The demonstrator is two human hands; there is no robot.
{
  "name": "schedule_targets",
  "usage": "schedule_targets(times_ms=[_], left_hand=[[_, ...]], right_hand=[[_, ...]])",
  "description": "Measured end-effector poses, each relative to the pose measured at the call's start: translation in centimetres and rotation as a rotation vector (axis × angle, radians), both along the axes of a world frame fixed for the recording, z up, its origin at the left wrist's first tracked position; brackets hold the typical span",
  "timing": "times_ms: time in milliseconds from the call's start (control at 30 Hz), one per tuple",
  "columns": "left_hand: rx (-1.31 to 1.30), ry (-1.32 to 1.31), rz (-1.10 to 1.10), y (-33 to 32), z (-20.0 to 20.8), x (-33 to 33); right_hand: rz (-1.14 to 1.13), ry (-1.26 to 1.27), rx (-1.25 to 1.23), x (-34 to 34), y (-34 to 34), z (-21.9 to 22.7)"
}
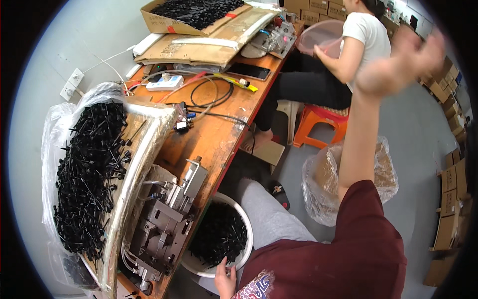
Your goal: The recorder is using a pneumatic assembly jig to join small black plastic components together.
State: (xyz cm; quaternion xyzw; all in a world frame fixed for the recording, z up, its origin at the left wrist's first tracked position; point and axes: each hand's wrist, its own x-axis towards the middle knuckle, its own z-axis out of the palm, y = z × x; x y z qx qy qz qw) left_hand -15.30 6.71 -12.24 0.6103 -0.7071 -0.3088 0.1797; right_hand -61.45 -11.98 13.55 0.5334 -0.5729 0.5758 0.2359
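My left hand (226, 280) is at the near rim of a white bucket (247, 229) at the table's edge. Its fingers are apart, and nothing shows between them. Inside the bucket lies a heap of small black plastic parts (219, 236) with thin stems. My right hand (403, 65) is raised high at the upper right, away from the table. Motion smears its fingers, so I cannot tell whether it holds anything. Left of the bucket, a metal clamping fixture (167, 226) with hoses sits on the wooden table (226, 132).
More black parts (89, 174) fill a plastic-lined tray at the left. Behind are a cardboard box (172, 22) of black parts, a power strip (164, 83), cables and a phone (249, 71). A seated co-worker (366, 37) holds a pink basin (321, 37). A plastic-lined box (323, 174) stands on the floor.
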Motion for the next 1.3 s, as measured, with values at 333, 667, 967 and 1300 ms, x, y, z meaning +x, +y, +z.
schedule_targets(times_ms=[333, 667, 967, 1300], left_hand=[[0.072, 0.011, -0.027, -0.2, 2.4, 0.2], [0.105, 0.032, -0.169, -0.1, 1.0, 0.0], [0.023, -0.142, -0.257, -0.1, -5.1, 0.1], [-0.038, -0.222, -0.288, -0.2, -8.3, 0.8]], right_hand=[[0.857, -0.075, 1.168, 7.2, 3.3, -14.9], [0.71, -0.182, 0.761, 8.7, 3.9, -14.3], [0.257, -0.02, -0.435, 3.6, 4.4, 5.9], [1.122, -0.117, 0.842, 10.7, 4.3, -5.8]])
